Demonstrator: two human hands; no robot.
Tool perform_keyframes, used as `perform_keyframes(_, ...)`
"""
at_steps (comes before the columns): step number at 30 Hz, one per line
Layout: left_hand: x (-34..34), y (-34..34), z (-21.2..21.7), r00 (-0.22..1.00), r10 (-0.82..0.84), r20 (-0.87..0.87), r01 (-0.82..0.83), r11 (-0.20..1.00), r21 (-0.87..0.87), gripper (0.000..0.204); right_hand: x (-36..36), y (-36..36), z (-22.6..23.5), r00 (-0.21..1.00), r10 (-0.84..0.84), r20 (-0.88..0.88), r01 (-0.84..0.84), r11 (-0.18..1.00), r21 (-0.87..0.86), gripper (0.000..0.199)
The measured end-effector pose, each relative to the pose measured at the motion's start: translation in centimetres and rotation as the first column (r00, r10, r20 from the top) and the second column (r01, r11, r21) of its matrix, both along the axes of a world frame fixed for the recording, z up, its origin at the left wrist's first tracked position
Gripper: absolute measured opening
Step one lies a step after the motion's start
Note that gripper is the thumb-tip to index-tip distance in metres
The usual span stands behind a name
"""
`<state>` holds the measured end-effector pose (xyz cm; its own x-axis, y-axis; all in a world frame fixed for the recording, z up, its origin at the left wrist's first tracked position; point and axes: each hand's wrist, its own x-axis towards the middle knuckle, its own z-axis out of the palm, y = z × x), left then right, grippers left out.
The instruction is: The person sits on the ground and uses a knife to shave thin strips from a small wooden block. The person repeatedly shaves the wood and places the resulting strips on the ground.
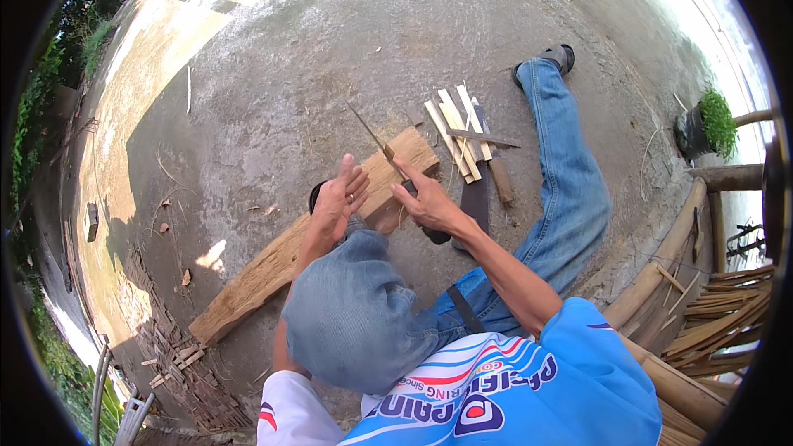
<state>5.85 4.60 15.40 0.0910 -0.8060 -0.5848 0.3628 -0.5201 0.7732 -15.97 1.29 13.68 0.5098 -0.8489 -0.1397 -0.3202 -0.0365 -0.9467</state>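
Bottom of frame: person seated on the ground, blue printed shirt (512, 388), jeans; one knee (351, 314) raised at lower centre, other leg (570, 190) stretched toward upper right, ending in a dark sandal (555, 55).

Two hands, both the person's own. Left hand (339, 202) at centre, palm open, fingers spread loosely, holding nothing; it hovers just over or against the near edge of the wooden plank (306, 244). Contact cannot be told. Right hand (429, 202) just right of it, closed around the dark handle of a knife (382, 147); the thin blade points up-left from the fist, across the plank's upper end.

One plank, long, rough, running diagonally from lower left to centre, lying flat on the ground. The knife blade sits between the two hands, nearer the right one, above the plank's top end.

Just beyond the right hand: a bundle of about six pale split bamboo strips (458, 128), lying on the ground, with one thin stick across them. One cleaver-like tool with a wooden handle (496, 173) lies beside the strips.

Right edge: stack of bamboo poles and slats (719, 314). Upper right: one potted plant (706, 128).

Surface: bare grey concrete (273, 74), outdoors, half in shade, sunlit toward the top left. Woven mat (178, 347) at lower left. Greenery along the left rim.
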Motion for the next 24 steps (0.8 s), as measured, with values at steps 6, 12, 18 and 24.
perform_keyframes(6,-2.4,-3.4,-0.8,0.993,-0.096,-0.062,0.103,0.987,0.127,0.097,-0.6,-0.4,0.1,0.999,0.003,0.047,-0.004,1.000,0.016,0.064)
perform_keyframes(12,-4.2,-5.4,0.6,0.984,-0.175,0.022,0.172,0.981,0.094,0.078,-1.3,-1.8,1.4,1.000,0.004,0.027,-0.008,0.984,0.179,0.064)
perform_keyframes(18,-5.8,-6.1,0.6,0.997,-0.083,-0.004,0.083,0.995,0.051,0.072,-2.2,-2.8,1.1,0.998,0.001,0.060,-0.012,0.982,0.187,0.065)
perform_keyframes(24,-6.8,-6.8,-0.6,0.997,-0.065,0.030,0.063,0.997,0.046,0.076,-3.2,-3.2,0.2,0.999,0.014,0.029,-0.016,0.998,0.057,0.066)
